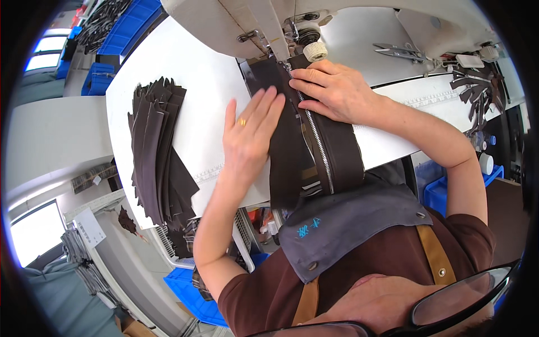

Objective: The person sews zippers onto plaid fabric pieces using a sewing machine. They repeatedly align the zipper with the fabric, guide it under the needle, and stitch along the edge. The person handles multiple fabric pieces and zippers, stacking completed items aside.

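Both flat palms, left hand (247,137) and right hand (331,90), on dark zippered panel (337,151), long axis toward sewing machine (292,22).

White worktable (185,95), blue bins (126,25), bright window (33,233) at left

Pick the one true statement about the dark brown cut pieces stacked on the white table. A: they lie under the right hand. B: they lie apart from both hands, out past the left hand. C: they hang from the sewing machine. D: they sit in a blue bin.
B: the stack of dark brown pieces lies on the white table, untouched, beyond the left hand; the right hand presses the zippered fabric.
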`<state>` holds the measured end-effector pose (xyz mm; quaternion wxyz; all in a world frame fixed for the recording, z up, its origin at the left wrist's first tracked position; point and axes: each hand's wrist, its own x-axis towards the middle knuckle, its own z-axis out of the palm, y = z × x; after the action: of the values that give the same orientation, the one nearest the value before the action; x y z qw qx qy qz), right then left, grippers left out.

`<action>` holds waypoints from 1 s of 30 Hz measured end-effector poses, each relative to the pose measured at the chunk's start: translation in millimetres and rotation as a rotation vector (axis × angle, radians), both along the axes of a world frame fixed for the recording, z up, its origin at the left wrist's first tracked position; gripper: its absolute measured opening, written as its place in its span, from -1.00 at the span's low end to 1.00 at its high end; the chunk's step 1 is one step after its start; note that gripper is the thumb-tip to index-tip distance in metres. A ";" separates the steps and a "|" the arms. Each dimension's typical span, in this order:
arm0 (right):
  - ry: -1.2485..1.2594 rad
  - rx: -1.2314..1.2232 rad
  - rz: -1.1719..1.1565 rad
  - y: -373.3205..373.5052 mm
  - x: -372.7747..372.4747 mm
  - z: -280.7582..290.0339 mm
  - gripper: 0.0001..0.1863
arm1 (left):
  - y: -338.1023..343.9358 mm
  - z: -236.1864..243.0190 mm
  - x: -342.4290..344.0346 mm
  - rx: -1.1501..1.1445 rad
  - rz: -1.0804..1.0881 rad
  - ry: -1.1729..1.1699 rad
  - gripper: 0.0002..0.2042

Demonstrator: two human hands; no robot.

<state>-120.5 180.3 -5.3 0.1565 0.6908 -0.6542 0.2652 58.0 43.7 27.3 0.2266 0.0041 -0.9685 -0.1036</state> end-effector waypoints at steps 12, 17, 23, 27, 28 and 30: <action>-0.015 0.005 -0.005 1.5 -0.4 1.6 -0.60 | -31.5 -14.0 -48.0 0.139 -0.124 -0.042 -0.66; -0.035 0.026 0.001 1.8 -0.3 3.1 -0.61 | -30.5 -20.2 -49.8 0.109 -0.109 0.019 -0.69; -0.062 0.039 0.005 2.4 -1.0 2.7 -0.59 | -32.3 -20.2 -52.8 0.114 -0.093 0.013 -0.69; -0.055 0.025 0.004 2.1 0.4 2.8 -0.61 | -32.9 -20.2 -51.6 0.138 -0.095 0.003 -0.66; -0.058 0.024 0.002 2.3 0.7 2.3 -0.61 | -33.4 -19.6 -50.4 0.117 -0.091 -0.028 -0.65; -0.061 0.025 0.001 1.9 -0.1 1.3 -0.63 | -33.5 -16.0 -48.6 0.076 -0.080 -0.084 -0.64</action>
<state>-120.6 182.3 -4.0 0.1277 0.6846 -0.6617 0.2779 9.4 10.3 11.3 0.1811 -0.0219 -0.9719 -0.1488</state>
